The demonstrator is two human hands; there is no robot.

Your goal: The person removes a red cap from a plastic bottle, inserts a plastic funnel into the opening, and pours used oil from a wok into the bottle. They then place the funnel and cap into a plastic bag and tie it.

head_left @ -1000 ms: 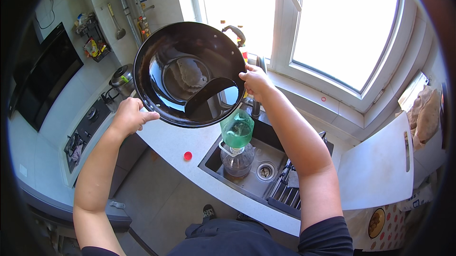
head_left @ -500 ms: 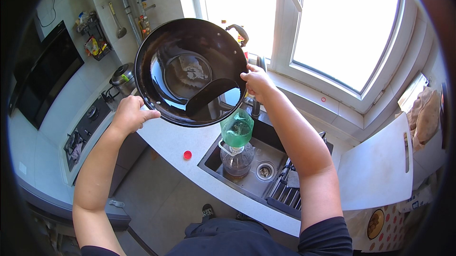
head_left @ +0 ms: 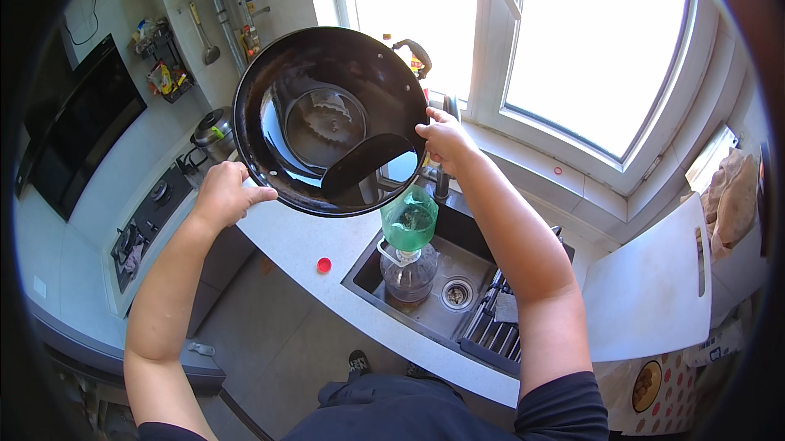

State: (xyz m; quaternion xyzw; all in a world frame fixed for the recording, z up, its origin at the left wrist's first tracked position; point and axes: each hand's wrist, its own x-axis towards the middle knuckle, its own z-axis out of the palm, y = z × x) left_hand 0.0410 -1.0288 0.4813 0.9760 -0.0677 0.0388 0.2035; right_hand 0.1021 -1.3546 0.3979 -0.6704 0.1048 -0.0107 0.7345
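Note:
A large dark wok (head_left: 286,73) hangs tilted in the air, with a pool of shiny oil-like liquid (head_left: 282,142) inside it. My left hand (head_left: 227,195) is closed on its lower left side, the thumb along the rim. My right hand (head_left: 444,140) grips the right rim, fingers partly hidden behind the wok. Beneath the wok's lower right edge, a cut green plastic bottle (head_left: 410,224) stands like a funnel on the neck of a clear plastic jug (head_left: 410,277) with a white handle. I cannot tell whether liquid is running over the rim.
The jug stands in a steel sink (head_left: 441,322) with a drain (head_left: 457,294) and a rack (head_left: 495,318). A red cap (head_left: 324,265) lies on the white counter (head_left: 286,236). At the right is a white cutting board (head_left: 646,285); at the left are a pot (head_left: 214,134) and stove (head_left: 147,220).
The wok has shifted up very slightly, held by both hands. The bottle funnel and jug stay in place.

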